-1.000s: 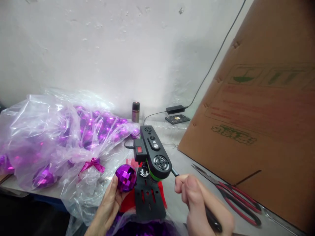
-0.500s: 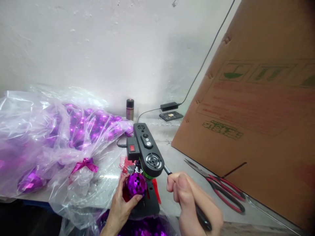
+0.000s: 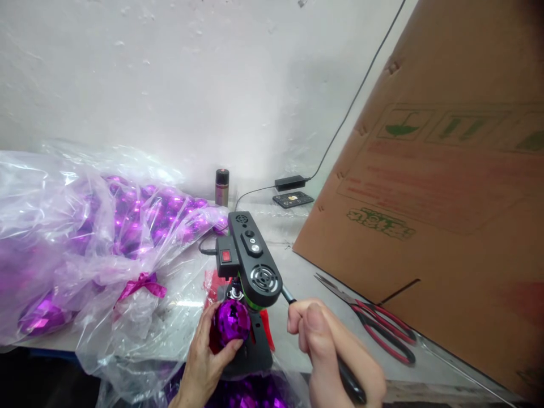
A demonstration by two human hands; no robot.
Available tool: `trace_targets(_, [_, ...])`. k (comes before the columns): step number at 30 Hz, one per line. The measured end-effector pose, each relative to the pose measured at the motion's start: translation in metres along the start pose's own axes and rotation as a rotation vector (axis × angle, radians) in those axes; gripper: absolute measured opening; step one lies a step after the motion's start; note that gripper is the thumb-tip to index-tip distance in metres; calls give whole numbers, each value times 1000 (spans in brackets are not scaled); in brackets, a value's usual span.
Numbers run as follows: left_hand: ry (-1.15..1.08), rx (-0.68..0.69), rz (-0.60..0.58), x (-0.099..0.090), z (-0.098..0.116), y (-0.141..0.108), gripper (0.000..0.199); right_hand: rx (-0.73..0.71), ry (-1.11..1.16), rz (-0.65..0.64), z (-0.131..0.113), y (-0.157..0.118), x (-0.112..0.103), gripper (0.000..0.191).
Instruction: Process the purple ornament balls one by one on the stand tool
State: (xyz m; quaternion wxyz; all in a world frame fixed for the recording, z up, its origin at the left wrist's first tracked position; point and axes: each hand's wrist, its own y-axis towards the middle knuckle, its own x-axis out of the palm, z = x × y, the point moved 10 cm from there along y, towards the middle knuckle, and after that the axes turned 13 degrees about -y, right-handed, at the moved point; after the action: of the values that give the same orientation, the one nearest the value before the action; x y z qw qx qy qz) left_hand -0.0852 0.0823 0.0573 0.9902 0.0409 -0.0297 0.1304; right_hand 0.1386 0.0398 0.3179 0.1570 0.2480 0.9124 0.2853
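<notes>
My left hand (image 3: 206, 345) curls round a shiny purple faceted ball (image 3: 232, 323), thumb at its lower right and fingers along its left side. The ball sits at the front of a small black bench machine (image 3: 257, 260), close under its head; whether it touches the metal part behind it I cannot tell. A red switch (image 3: 226, 255) shows on a box at the machine's side. My right hand (image 3: 335, 351) is wrapped round the black grip of a lever handle (image 3: 351, 382), whose metal rod runs into the machine's right side.
Clear plastic bags (image 3: 106, 238) of purple balls cover the left, with a magenta ribbon (image 3: 142, 286). Red-handled shears (image 3: 378, 326) lie right, before a large cardboard box (image 3: 425, 181). A spray can (image 3: 221, 187), power adapter (image 3: 291, 182) and phone (image 3: 293, 199) stand or lie at the wall.
The view has shifted slightly, so things sit a little further left. Both hands keep their hold on the ball and the lever, with little visible movement.
</notes>
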Motion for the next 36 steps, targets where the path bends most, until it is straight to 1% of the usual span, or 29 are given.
trace_targets(2, [-64,-63,21,-5,0,1,91,45,5,22,-1,-4,1,53])
trace_targets(4, [-151,-151,42,-11,-4,5,98,48,17,23,-3,-5,3,53])
trace_targets(7, [-311,-289,72,-17,-15,12,106,41,40,27,-3,-5,4,53])
trace_targets(9, [-379,-334,85,-20,-20,17,106,40,51,28,-2,-5,4,51])
trace_targets(11, [-395,-335,89,-22,-21,19,103,41,49,27,-1,-5,4,49])
trace_targets(14, [-348,-277,66,-20,-17,18,100,40,47,23,0,-5,4,48])
trace_targets(17, [-238,-183,5,-13,-11,13,97,37,52,15,-2,-5,5,48])
trace_targets(20, [-54,-37,-53,-5,-6,8,88,18,59,4,-5,-3,7,48])
trace_targets(23, [108,123,-70,2,-1,5,74,-14,62,-6,-5,1,4,47])
trace_targets(26, [228,286,-73,7,7,-2,66,-98,21,-68,-6,6,2,42])
trace_targets(29, [300,420,-68,7,12,-12,64,-200,-19,-152,-10,7,4,39])
trace_targets(31, [320,468,-75,5,10,-17,67,-177,-21,-135,-8,6,2,41])
trace_targets(34, [339,484,-107,4,7,-19,70,-45,-2,-44,-3,2,0,46])
trace_targets(36, [345,475,-117,5,8,-17,72,22,15,-8,-2,-2,2,48])
